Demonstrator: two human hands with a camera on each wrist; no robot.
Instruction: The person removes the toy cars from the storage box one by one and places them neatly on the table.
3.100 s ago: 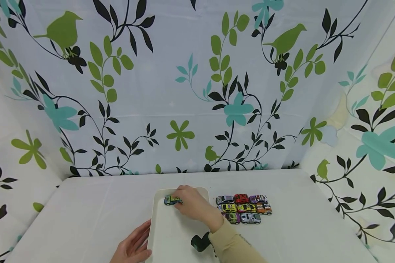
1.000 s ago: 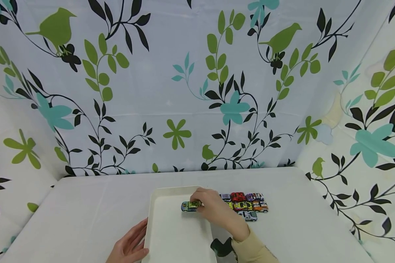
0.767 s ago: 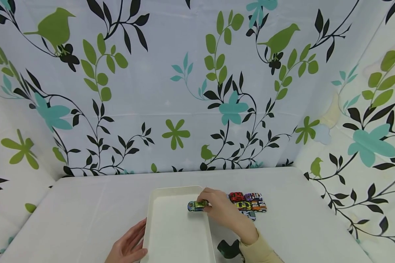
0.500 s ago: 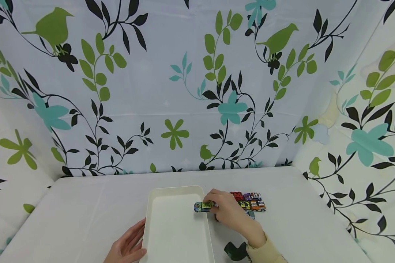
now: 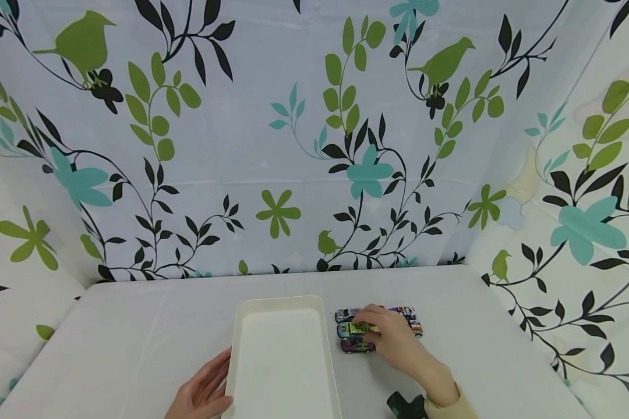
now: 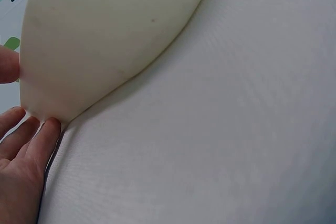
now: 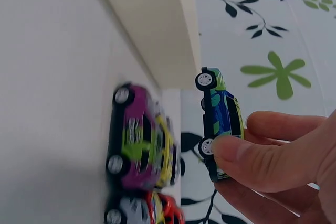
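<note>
My right hand (image 5: 398, 340) pinches a green-and-blue toy car (image 5: 350, 330) between thumb and fingers, above the group of toy cars right of the tray. In the right wrist view that toy car (image 7: 223, 111) is held clear of the surface. Below it sits a purple-and-green toy car (image 7: 139, 137), also visible as the purple toy car (image 5: 358, 346) in the head view. My left hand (image 5: 204, 387) rests its extended fingers against the left side of the white tray (image 5: 232, 355). In the left wrist view, fingertips (image 6: 51, 124) touch the tray's outer wall (image 6: 105, 35).
Beside the held car lie a grey toy car (image 5: 346, 315), a purple-and-white one (image 5: 402, 311) and others partly hidden by my right hand. A dark wrist device (image 5: 406, 405) sits at the right sleeve. Patterned cloth (image 5: 230, 145) rises behind the white table (image 5: 152, 326).
My right hand has carried the green-and-blue toy car from inside the tray, across its right rim, to the group of toy cars. My left hand stays at the tray's left side.
</note>
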